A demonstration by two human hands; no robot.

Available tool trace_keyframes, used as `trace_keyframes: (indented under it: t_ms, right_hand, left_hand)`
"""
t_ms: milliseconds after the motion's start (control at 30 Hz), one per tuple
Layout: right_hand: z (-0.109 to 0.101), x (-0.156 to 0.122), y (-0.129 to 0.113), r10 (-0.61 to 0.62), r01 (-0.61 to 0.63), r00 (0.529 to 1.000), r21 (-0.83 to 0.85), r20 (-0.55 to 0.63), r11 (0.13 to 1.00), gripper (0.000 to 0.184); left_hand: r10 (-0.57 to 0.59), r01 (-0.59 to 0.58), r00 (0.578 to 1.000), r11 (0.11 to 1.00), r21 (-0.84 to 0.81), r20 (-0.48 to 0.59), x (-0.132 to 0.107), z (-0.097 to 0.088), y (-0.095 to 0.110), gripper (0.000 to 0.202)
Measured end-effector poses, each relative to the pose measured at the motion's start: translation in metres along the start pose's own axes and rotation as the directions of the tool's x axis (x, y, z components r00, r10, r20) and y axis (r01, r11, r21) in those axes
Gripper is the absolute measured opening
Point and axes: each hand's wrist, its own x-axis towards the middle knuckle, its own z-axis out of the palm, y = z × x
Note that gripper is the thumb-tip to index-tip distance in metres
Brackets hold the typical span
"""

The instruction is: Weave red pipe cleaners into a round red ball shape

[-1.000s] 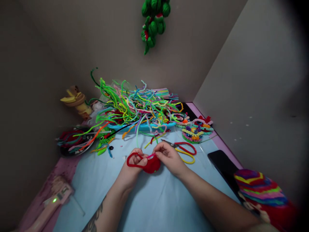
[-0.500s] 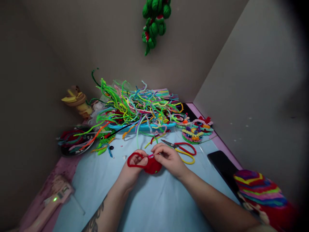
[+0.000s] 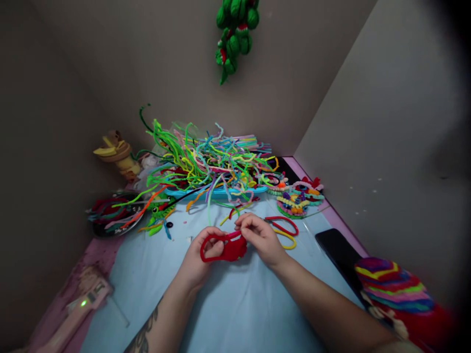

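Both of my hands work a red pipe-cleaner piece [image 3: 232, 248] above the light blue table cover [image 3: 235, 304]. My left hand [image 3: 200, 257] is closed on its left side, where a red loop stands out over the fingers. My right hand [image 3: 260, 238] pinches the piece's top right edge with fingers pressed together. Just beyond my right hand lie scissors with red and yellow handles [image 3: 282, 230], partly hidden by it.
A big tangle of coloured pipe cleaners [image 3: 209, 162] fills a blue tray at the back. Coiled colourful pieces [image 3: 299, 198] sit at back right, a dark bowl [image 3: 114, 215] at left, a black phone [image 3: 336, 247] at right, a pink device [image 3: 79, 306] at front left.
The red loop has swung from left of my left hand to across its fingers. My right hand has shifted slightly up and toward the scissors.
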Motion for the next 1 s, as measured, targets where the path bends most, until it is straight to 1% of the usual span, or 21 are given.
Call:
trace_keyframes:
  t_ms: [133,333,400,500,567,633,767,833,933,1000]
  right_hand:
    - [-0.003,0.002,0.005,0.083,-0.069,0.993,0.151,-0.088,0.986,0.012]
    - [-0.007,0.009,-0.005,0.207,-0.131,0.961,0.353,-0.184,0.926,0.018]
    - [-0.011,0.012,-0.008,0.228,-0.13,0.952,0.407,-0.204,0.904,0.018]
    - [-0.016,0.015,-0.009,0.232,-0.099,0.944,0.47,-0.234,0.877,0.018]
    - [-0.016,0.015,-0.01,0.234,-0.097,0.943,0.476,-0.238,0.874,0.019]
    - [-0.015,0.014,-0.011,0.236,-0.111,0.946,0.462,-0.224,0.88,0.02]
    - [-0.015,0.013,-0.015,0.234,-0.123,0.951,0.441,-0.205,0.889,0.024]
    - [-0.019,0.015,-0.014,0.229,-0.109,0.943,0.428,-0.24,0.897,0.025]
    - [-0.024,0.02,-0.007,0.237,-0.103,0.92,0.392,-0.311,0.914,0.025]
    - [-0.025,0.021,-0.001,0.228,-0.113,0.905,0.315,-0.359,0.942,0.024]
  left_hand:
    - [-0.013,0.013,1.0,0.999,-0.039,-0.001,0.002,0.001,0.002,0.033]
    - [0.001,-0.001,1.0,0.998,-0.065,-0.012,0.005,-0.002,0.002,0.03]
    - [-0.018,0.016,1.0,0.996,-0.09,-0.023,0.005,-0.002,0.002,0.031]
    - [-0.082,0.077,0.996,0.99,-0.118,-0.03,0.005,-0.002,0.002,0.033]
    - [-0.13,0.128,0.991,0.988,-0.083,-0.027,0.003,0.0,0.002,0.032]
    - [-0.167,0.167,0.985,0.986,-0.003,-0.028,0.002,0.002,0.001,0.032]
    - [-0.198,0.201,0.98,0.969,0.141,-0.038,0.001,0.004,0.002,0.031]
    - [-0.199,0.204,0.979,0.965,0.167,-0.042,0.001,0.003,0.002,0.03]
    - [-0.189,0.192,0.981,0.965,0.176,-0.035,0.002,0.003,0.003,0.03]
    - [-0.18,0.184,0.983,0.968,0.167,-0.044,0.002,0.004,0.003,0.03]
